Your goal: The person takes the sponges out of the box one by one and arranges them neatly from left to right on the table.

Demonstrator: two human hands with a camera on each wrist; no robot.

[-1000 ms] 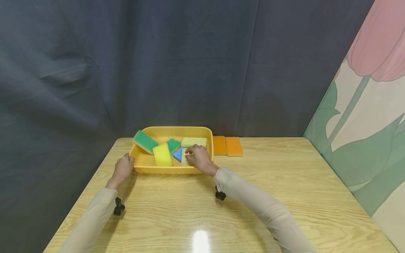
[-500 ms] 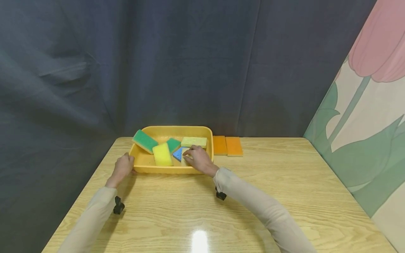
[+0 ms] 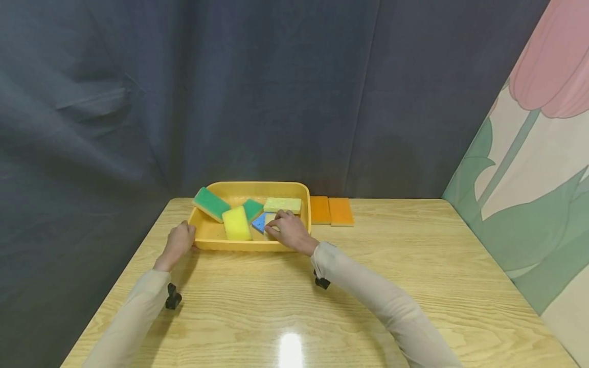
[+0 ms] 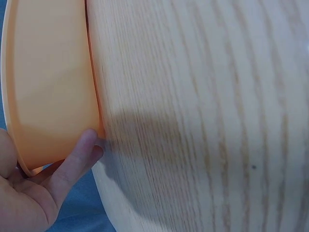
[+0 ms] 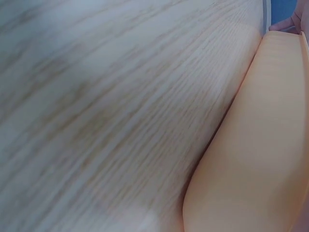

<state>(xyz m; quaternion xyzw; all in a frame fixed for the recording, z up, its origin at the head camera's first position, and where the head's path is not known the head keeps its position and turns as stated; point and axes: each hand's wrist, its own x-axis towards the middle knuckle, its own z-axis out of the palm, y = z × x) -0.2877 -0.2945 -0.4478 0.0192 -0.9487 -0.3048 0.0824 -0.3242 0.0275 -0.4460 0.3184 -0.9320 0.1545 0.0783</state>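
In the head view a yellow plastic bin (image 3: pixel 257 246) stands at the back left of the table with several sponges inside. My left hand (image 3: pixel 181 239) grips the bin's left end, thumb over the rim and fingers against the outer wall in the left wrist view. My right hand (image 3: pixel 290 231) reaches over the front right rim and pinches a pale sponge (image 3: pixel 270 218), partly hidden by the fingers. Beside that lies a blue sponge (image 3: pixel 259 223). A yellow sponge (image 3: pixel 236 223), two green sponges, one a green scouring sponge (image 3: pixel 211 204) leaning on the left wall, and a light yellow sponge (image 3: pixel 282 205) surround them.
Two orange sponges (image 3: pixel 340 211) lie side by side on the wooden table (image 3: pixel 391 255), just right of the bin. A dark curtain (image 3: pixel 276 92) hangs directly behind the table's back edge. A wall with a painted tulip (image 3: pixel 547 61) borders the right side.
The right hand's thumb and fingers have closed in on the pale sponge and shifted slightly left. The left hand and the bin stay where they were.
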